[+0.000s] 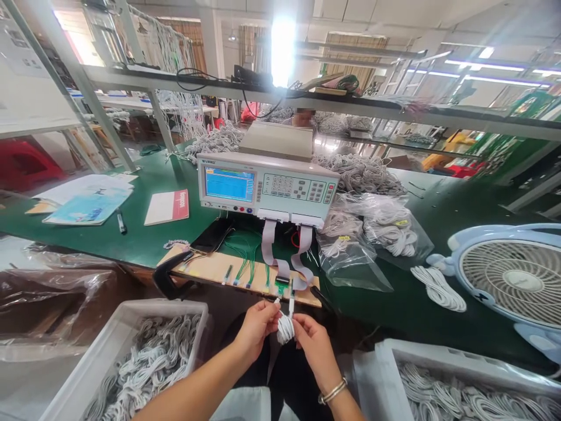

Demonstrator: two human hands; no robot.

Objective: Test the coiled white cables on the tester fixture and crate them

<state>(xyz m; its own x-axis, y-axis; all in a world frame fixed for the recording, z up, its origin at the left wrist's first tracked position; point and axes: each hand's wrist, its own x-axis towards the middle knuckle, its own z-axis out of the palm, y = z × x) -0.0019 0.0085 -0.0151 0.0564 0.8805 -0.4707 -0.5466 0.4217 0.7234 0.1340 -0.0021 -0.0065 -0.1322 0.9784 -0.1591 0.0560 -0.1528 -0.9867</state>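
A small coiled white cable [286, 331] hangs between my two hands, just in front of the board's near edge. My left hand [259, 328] pinches it on the left, near a white plug pointing at the board. On the other side, my right hand [312, 340] has its thumb and fingers closed on the coil. A second white connector [291, 305] reaches up to the wooden board [199, 270], seemingly joined to a socket there. Grey ribbon cables [268, 242] run from the board's small green circuit board [281, 285] up to a bench tester [269, 186] with a lit screen.
White bins of coiled cables stand at left [125, 313] and right [381, 365]. Bagged cables [346, 251], a loose cable bundle [438, 288] and a blue fan [521, 280] occupy the right. A black clamp [164, 278] grips the board; papers [87, 202] and a booklet [164, 209] lie left.
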